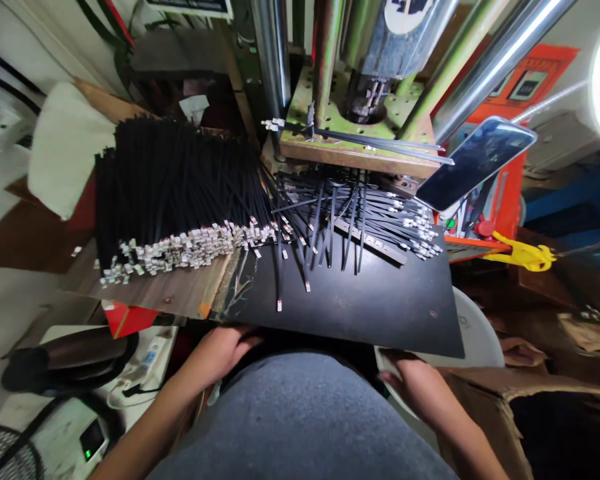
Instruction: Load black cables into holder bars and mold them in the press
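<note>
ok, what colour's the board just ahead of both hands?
Glossy black. The board shows best in the head view, the only one here.

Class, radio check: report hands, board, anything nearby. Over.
Left hand at black board's near edge, empty. Right hand by white bucket, grip unclear. Black straps piled on board.

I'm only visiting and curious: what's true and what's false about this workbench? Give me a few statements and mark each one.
1. The left hand rests on top of the stacked strips. False: it is down at the near edge of the black board.
2. A packed pile of black strips lies to the left of the loose strips. True.
3. The phone lies flat on the board. False: it sits raised and tilted, up at the right.
4. A yellow clamp shows at the right. True.
5. The right hand grips the phone. False: it is low, by the board's near edge.
</note>
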A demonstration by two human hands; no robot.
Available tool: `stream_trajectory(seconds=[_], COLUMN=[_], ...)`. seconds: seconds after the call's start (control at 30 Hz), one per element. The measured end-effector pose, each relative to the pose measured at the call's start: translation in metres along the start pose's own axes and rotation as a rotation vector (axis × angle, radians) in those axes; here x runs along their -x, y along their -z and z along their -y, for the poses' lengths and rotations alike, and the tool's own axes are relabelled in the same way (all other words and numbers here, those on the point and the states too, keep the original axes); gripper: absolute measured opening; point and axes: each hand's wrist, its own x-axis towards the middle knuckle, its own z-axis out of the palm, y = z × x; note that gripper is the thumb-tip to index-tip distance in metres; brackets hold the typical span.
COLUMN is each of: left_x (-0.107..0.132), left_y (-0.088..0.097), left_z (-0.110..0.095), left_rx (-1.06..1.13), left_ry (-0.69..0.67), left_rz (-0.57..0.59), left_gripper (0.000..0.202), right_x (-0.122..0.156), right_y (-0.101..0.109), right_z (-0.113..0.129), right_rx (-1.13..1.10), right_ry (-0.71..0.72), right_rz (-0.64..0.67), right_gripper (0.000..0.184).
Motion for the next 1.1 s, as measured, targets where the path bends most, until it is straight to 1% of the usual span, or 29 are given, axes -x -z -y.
stream_trajectory(seconds=[0.03,0.07,0.1,0.13,0.17,0.2,0.23,0.27,0.3,0.33,0.37,0.4,0.43,0.5,0.6,0.67,0.7,0.77,0.8,0.87,0.9,0.97,1.0,1.03,1.07,1.1], left_x=[0.004,0.005,0.004,0.0,-0.007,-0.016,-0.026,-0.036,-0.045,-0.052,-0.057,-0.058,-0.057,-0.047,-0.022,-0.005,0.001,0.01,0.011,0.011,0.011,0.012,0.015,0.019,0.027,0.036], left_y=[0.012,0.024,0.035,0.045,0.052,0.057,0.058,0.056,0.053,0.048,0.043,0.039,0.036,0.035,0.042,0.049,0.052,0.056,0.057,0.057,0.057,0.054,0.054,0.054,0.056,0.06], left_z=[-0.013,-0.025,-0.037,-0.049,-0.058,-0.067,-0.074,-0.08,-0.084,-0.087,-0.088,-0.088,-0.086,-0.078,-0.06,-0.05,-0.046,-0.042,-0.042,-0.045,-0.046,-0.046,-0.044,-0.04,-0.034,-0.027], left_rx=[0.047,0.088,0.113,0.113,0.078,0.014,-0.06,-0.127,-0.172,-0.187,-0.168,-0.123,-0.071,0.015,0.072,0.097,0.106,0.098,0.079,0.018,-0.013,-0.062,-0.08,-0.098,-0.118,-0.147], left_ry=[-0.069,-0.146,-0.209,-0.239,-0.226,-0.178,-0.118,-0.057,-0.011,0.011,0.014,0.009,0.007,0.012,0.037,0.053,0.057,0.049,0.04,0.012,-0.004,-0.033,-0.039,-0.036,-0.022,0.005], left_rz=[0.04,0.041,-0.005,-0.093,-0.194,-0.286,-0.341,-0.358,-0.351,-0.332,-0.311,-0.299,-0.294,-0.285,-0.248,-0.222,-0.211,-0.198,-0.194,-0.192,-0.193,-0.191,-0.192,-0.202,-0.228,-0.261], left_gripper=[0.026,0.025,0.024,0.023,0.022,0.021,0.024,0.029,0.036,0.043,0.045,0.044,0.042,0.038,0.037,0.033,0.031,0.028,0.028,0.029,0.03,0.032,0.033,0.034,0.034,0.032], right_x=[0.001,-0.004,-0.013,-0.029,-0.05,-0.073,-0.098,-0.123,-0.144,-0.16,-0.171,-0.176,-0.174,-0.155,-0.102,-0.071,-0.06,-0.054,-0.059,-0.083,-0.1,-0.134,-0.149,-0.16,-0.166,-0.166], right_y=[0.014,0.031,0.047,0.062,0.074,0.084,0.09,0.093,0.093,0.092,0.091,0.089,0.087,0.085,0.084,0.081,0.079,0.072,0.068,0.06,0.057,0.054,0.054,0.055,0.057,0.059], right_z=[0.013,0.023,0.032,0.037,0.04,0.042,0.043,0.044,0.043,0.043,0.041,0.039,0.035,0.025,0.006,0.002,0.006,0.025,0.041,0.081,0.103,0.144,0.161,0.173,0.18,0.181], right_rx=[-0.055,-0.111,-0.142,-0.131,-0.065,0.041,0.161,0.266,0.352,0.408,0.433,0.434,0.419,0.363,0.265,0.202,0.178,0.151,0.146,0.154,0.177,0.269,0.322,0.367,0.399,0.423], right_ry=[0.106,0.211,0.303,0.352,0.369,0.357,0.314,0.274,0.234,0.209,0.206,0.222,0.254,0.355,0.519,0.574,0.588,0.606,0.614,0.58,0.532,0.404,0.355,0.326,0.318,0.322], right_rz=[0.063,0.064,-0.019,-0.173,-0.365,-0.541,-0.653,-0.698,-0.709,-0.694,-0.678,-0.668,-0.664,-0.648,-0.543,-0.479,-0.451,-0.366,-0.295,-0.148,-0.106,-0.103,-0.112,-0.107,-0.087,-0.062], right_gripper=[0.025,0.024,0.024,0.024,0.024,0.026,0.029,0.03,0.031,0.03,0.029,0.026,0.024,0.021,0.018,0.021,0.023,0.023,0.022,0.024,0.029,0.039,0.04,0.038,0.033,0.024])
